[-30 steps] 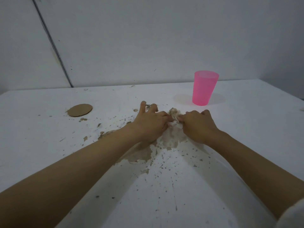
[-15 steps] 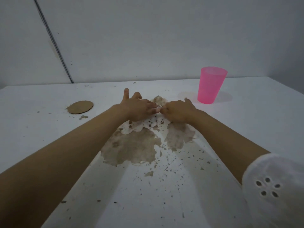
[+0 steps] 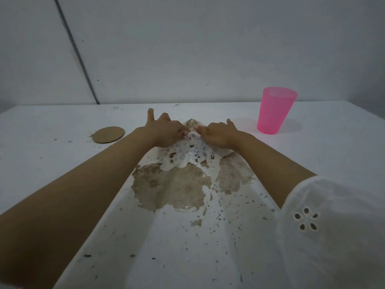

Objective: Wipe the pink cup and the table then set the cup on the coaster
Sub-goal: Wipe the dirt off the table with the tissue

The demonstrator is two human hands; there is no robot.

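A: At the far middle of the desk [image 3: 333,163], both hands press a stained tissue [image 3: 187,155] flat. The left hand [image 3: 164,132] has its fingers [image 3: 150,115] partly spread, thumb tip down on the paper; the right hand [image 3: 218,134] lies palm down, fingers [image 3: 229,122] loosely curled over the paper's right part. Neither closes round anything; they only pin it.

B: How does the tissue lie?

A: Spread wide, running from the hands back toward the person. Its far end is bunched into a small brown lump between the thumbs; the middle is white with dark specks; the near part is soaked brown with ragged edges.

B: And the cup?

A: The cup [image 3: 275,111] stands upright, mouth up, long axis vertical, to the right of the right hand and apart from it, near the desk's back edge. Pink, see-through, tapering to the base, casting a faint pink shadow.

B: The coaster?

A: The coaster [image 3: 108,134], a round brown disc, lies flat left of the left hand, well apart from the cup.

B: Anything unclear?

A: Palms hide the paper beneath them. Whether the near brown patch is wet tissue or spill on the desk, I cannot tell. A white sleeve [image 3: 333,226] with eyelets is cut off at the right edge. Brown flecks dot the desk.
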